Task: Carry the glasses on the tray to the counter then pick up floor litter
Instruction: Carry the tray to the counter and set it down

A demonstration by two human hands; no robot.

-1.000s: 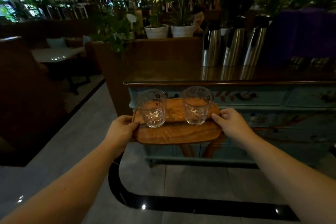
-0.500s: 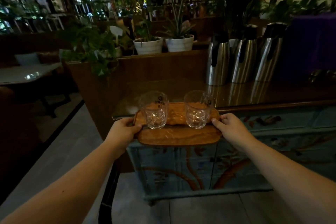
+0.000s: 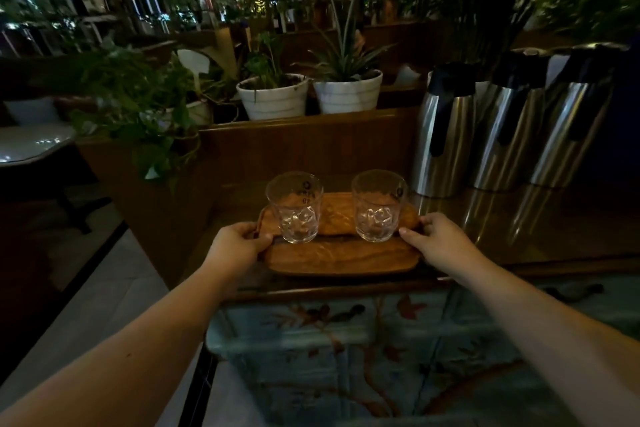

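Note:
A wooden tray (image 3: 341, 255) lies over the near left part of the dark counter top (image 3: 540, 225); whether it rests on the surface or hovers just above it I cannot tell. Two clear empty glasses stand upright on it, the left glass (image 3: 295, 207) and the right glass (image 3: 378, 205). My left hand (image 3: 238, 246) grips the tray's left end, thumb on top. My right hand (image 3: 437, 237) grips its right end beside the right glass.
Three steel thermos jugs (image 3: 445, 135) stand on the counter at the right, close behind the tray. A wooden partition with white plant pots (image 3: 273, 97) rises behind. The counter's painted blue front (image 3: 363, 340) is below my arms. Pale tiled floor (image 3: 114, 302) lies at the left.
I have stepped closer and carried the tray forward, from in front of the counter's edge to above its top. Both hands keep the same grip on the tray's ends.

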